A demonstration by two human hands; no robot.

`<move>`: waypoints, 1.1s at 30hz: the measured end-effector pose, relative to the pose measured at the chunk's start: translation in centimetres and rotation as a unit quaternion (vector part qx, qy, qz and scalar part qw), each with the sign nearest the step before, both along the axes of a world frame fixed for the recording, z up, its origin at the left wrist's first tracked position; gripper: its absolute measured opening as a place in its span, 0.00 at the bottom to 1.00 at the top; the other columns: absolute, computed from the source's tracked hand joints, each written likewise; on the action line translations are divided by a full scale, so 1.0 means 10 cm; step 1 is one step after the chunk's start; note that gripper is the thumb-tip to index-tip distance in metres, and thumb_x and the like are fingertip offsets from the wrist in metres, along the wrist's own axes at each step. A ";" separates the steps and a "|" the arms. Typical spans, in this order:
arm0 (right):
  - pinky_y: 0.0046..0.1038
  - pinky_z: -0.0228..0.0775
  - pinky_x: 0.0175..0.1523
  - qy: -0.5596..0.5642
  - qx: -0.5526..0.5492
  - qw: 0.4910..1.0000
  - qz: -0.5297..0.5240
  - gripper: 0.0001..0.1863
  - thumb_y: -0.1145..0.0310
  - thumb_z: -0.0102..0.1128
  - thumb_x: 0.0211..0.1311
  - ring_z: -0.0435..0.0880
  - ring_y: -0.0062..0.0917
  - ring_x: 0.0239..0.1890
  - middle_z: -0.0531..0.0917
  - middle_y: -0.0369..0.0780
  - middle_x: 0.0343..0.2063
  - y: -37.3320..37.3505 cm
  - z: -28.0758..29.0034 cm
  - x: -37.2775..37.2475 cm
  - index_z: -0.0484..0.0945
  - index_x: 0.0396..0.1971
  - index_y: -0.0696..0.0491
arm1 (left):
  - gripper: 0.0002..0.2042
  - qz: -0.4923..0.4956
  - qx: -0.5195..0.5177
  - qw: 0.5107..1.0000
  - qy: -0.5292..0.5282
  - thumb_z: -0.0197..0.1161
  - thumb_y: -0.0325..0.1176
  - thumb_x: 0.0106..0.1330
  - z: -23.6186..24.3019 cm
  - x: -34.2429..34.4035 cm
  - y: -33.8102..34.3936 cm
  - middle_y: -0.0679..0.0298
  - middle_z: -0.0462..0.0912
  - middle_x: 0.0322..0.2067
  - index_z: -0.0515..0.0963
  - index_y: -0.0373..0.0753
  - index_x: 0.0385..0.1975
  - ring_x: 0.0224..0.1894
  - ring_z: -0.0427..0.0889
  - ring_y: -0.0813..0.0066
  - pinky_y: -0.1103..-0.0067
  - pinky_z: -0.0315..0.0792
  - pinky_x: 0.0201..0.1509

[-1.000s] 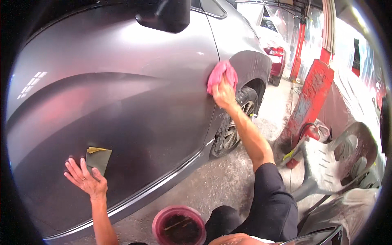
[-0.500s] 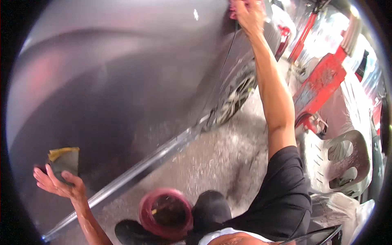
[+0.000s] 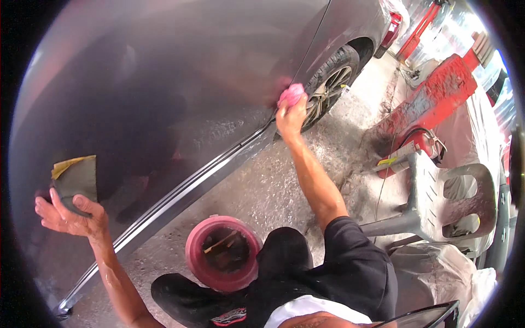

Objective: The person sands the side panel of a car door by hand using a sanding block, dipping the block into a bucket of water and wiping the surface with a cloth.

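Note:
A dark grey car door panel [image 3: 164, 82] fills the left and middle of the head view, with wet streaks low down near its bright sill strip [image 3: 180, 194]. Against the door's lower rear corner, beside the wheel [image 3: 331, 85], my right hand [image 3: 291, 119] presses a bunched pink cloth [image 3: 292, 95]; its fingers are closed round it. My left hand [image 3: 74, 214] is at the panel's lower left. Between its thumb and fingers it grips a folded sheet of sandpaper [image 3: 79, 177], grey with a yellowish-brown back, sticking up from the hand.
A pink bucket [image 3: 194, 257] of dark water, with a stick-like thing in it, stands by my knees. To the right are a grey plastic chair [image 3: 424, 202], a red fire extinguisher [image 3: 418, 143], a red lift post [image 3: 432, 101] and plastic-covered items [image 3: 437, 273]. The concrete floor [image 3: 284, 183] looks wet.
My right hand has come down and nearer with the cloth, from high on the panel to its lower rear corner. My left hand still holds the sandpaper, slightly higher in view.

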State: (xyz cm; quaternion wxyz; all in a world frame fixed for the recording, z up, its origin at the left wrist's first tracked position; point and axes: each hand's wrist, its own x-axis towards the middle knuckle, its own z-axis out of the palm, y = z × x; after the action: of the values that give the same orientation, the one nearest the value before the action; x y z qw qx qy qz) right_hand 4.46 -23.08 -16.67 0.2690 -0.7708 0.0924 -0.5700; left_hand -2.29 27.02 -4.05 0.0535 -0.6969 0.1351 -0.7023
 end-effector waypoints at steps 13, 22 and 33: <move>0.46 0.76 0.45 0.351 0.064 0.931 0.077 0.21 0.57 0.61 0.59 0.85 0.50 0.40 0.85 0.56 0.34 0.48 -0.37 -0.57 0.74 0.43 0.59 | 0.20 -0.228 -0.126 0.899 0.351 0.45 0.34 0.75 -0.75 -0.82 -0.37 0.44 0.67 0.63 0.66 0.32 0.63 0.68 0.63 0.45 0.57 0.53 0.72; 0.31 0.79 0.40 0.537 0.298 0.585 0.530 0.24 0.45 0.56 0.67 0.84 0.22 0.40 0.84 0.39 0.40 1.48 -0.75 -1.41 0.82 0.45 0.51 | 0.19 -0.194 -0.192 0.733 0.623 0.46 0.35 0.75 -1.28 -1.28 -0.26 0.39 0.79 0.46 0.66 0.35 0.62 0.48 0.78 0.40 0.57 0.71 0.53; 0.43 0.71 0.48 0.638 -0.285 0.474 0.536 0.19 0.55 0.45 0.69 0.81 0.45 0.42 0.84 0.48 0.39 1.74 -1.49 -1.65 0.83 0.43 0.49 | 0.15 -0.101 -0.109 0.919 0.365 0.43 0.35 0.76 -1.29 -1.20 -0.08 0.51 0.62 0.67 0.71 0.32 0.51 0.72 0.56 0.51 0.50 0.45 0.74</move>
State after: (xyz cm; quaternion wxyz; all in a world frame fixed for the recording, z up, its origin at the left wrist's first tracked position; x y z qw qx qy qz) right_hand -12.03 -5.66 -31.56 0.1546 -0.8554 -0.3596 0.3392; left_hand -14.26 26.20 -16.95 -0.1472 -0.8892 0.1374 -0.4109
